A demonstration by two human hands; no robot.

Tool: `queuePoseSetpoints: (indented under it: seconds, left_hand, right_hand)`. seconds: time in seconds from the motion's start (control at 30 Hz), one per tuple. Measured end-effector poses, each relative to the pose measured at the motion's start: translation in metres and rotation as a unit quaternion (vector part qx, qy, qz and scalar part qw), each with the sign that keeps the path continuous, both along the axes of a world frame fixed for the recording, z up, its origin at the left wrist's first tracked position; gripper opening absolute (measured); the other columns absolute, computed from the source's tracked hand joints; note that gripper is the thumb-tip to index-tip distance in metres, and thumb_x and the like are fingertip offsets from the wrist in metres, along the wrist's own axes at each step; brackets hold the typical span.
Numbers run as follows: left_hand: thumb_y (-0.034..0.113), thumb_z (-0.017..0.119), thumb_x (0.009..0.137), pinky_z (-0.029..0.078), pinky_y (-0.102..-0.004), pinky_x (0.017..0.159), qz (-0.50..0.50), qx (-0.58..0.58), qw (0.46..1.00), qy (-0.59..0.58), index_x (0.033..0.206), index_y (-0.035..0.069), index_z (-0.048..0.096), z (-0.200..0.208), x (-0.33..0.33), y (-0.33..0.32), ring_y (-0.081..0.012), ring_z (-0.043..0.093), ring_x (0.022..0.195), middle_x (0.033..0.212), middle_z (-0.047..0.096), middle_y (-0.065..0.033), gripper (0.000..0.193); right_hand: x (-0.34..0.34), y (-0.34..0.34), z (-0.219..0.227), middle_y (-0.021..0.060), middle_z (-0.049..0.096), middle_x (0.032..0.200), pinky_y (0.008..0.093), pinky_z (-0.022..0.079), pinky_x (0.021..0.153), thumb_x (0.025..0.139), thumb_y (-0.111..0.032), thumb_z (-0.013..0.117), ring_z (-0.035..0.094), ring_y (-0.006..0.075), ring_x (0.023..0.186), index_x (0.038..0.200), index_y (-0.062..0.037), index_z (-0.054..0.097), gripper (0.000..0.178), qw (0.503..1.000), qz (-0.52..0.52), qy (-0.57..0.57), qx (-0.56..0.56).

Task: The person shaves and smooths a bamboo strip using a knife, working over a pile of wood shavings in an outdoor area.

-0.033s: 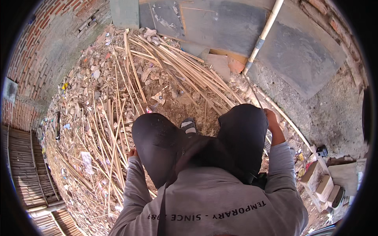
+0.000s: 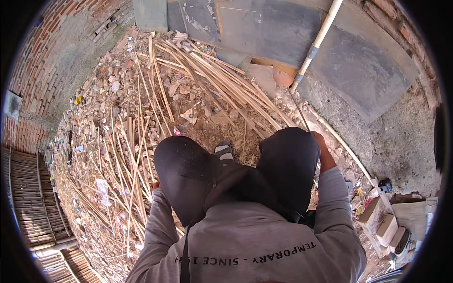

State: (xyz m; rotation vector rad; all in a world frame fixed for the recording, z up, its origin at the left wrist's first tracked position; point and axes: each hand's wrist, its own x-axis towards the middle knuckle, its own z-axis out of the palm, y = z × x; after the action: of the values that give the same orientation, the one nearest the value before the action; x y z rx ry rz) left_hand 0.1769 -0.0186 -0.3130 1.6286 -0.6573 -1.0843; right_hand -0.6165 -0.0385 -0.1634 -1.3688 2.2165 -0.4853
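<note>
Wooden strips (image 2: pixel 227 83) lie in a loose bundle on the ground ahead of our knees (image 2: pixel 288 148), with the dark boards (image 2: pixel 264 35) beyond them; more strips lie scattered to our left, over stones and litter (image 2: pixel 103 192). Our right hand (image 2: pixel 322 142), low on the outer side of the right knee, looks closed around one thin, dark stick (image 2: pixel 300 112), which slants forward and away from us. Its far end comes close to the foot of the pale pipe (image 2: pixel 319 38), and we cannot tell whether they touch. Our left hand (image 2: pixel 155 185) is beside the left knee, near the scattered strips; the leg covers most of it, so we cannot tell whether it grips anything

From what shows, we judge the step in hand to be handling that single long piece, with the bundled strips lying apart from both hands. We think the next move calls for a firm right grip and care that the far end does not snag on the pipe or the strips
</note>
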Motion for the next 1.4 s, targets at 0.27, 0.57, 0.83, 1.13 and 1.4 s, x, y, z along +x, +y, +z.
queuePoseSetpoints:
  seconds: [0.27,0.57,0.83,1.13,1.4]
  left_hand:
    - [0.033,0.062,0.095,0.045,-0.0275,0.051,0.007,0.183,0.976,-0.114,0.09,0.007,0.063,0.062,-0.02,0.093,-0.0116,0.057,0.059,0.071,0.064,-0.0045,0.027]
    - [0.033,0.062,0.095,0.045,-0.0276,0.051,-0.003,0.263,0.95,-0.166,0.09,0.007,0.063,0.159,0.01,0.138,-0.0116,0.056,0.058,0.071,0.064,-0.0048,0.026]
    - [0.032,0.062,0.095,0.045,-0.0277,0.05,-0.027,0.263,0.949,-0.172,0.091,0.007,0.063,0.151,-0.009,0.117,-0.0116,0.056,0.057,0.071,0.064,-0.005,0.026]
    - [0.031,0.062,0.095,0.045,-0.0278,0.049,-0.078,0.238,0.954,-0.167,0.091,0.006,0.063,0.098,-0.059,0.066,-0.0117,0.056,0.057,0.071,0.064,-0.0052,0.025]
    - [0.031,0.062,0.095,0.045,-0.0279,0.049,-0.081,0.204,0.962,-0.163,0.091,0.006,0.063,0.072,-0.074,0.052,-0.0117,0.056,0.056,0.071,0.064,-0.0054,0.025]
  right_hand:
    - [0.035,-0.059,-0.093,0.0206,0.068,0.095,0.0464,0.048,0.081,0.082,-0.037,0.059,0.064,0.0388,0.093,0.091,-0.0066,0.068,0.033,0.989,0.105,-0.067,0.084]
    - [0.047,-0.061,-0.139,0.019,0.068,0.095,0.0473,0.048,0.081,0.082,-0.039,0.059,0.064,0.0383,0.095,0.094,-0.0094,0.068,0.033,0.974,0.182,-0.044,0.129]
    - [0.055,-0.061,-0.143,0.0187,0.068,0.095,0.0474,0.049,0.081,0.082,-0.039,0.06,0.064,0.0383,0.095,0.095,-0.0098,0.067,0.033,0.973,0.182,-0.048,0.132]
    - [0.049,-0.058,-0.152,0.0183,0.068,0.095,0.0477,0.049,0.081,0.081,-0.04,0.061,0.064,0.0383,0.095,0.096,-0.0101,0.067,0.034,0.985,0.129,-0.069,0.092]
    - [0.019,-0.036,-0.057,0.0163,0.069,0.087,0.0419,0.051,0.076,0.075,-0.032,0.072,0.067,0.0348,0.089,0.095,-0.0099,0.067,0.031,0.993,0.088,-0.074,-0.002]
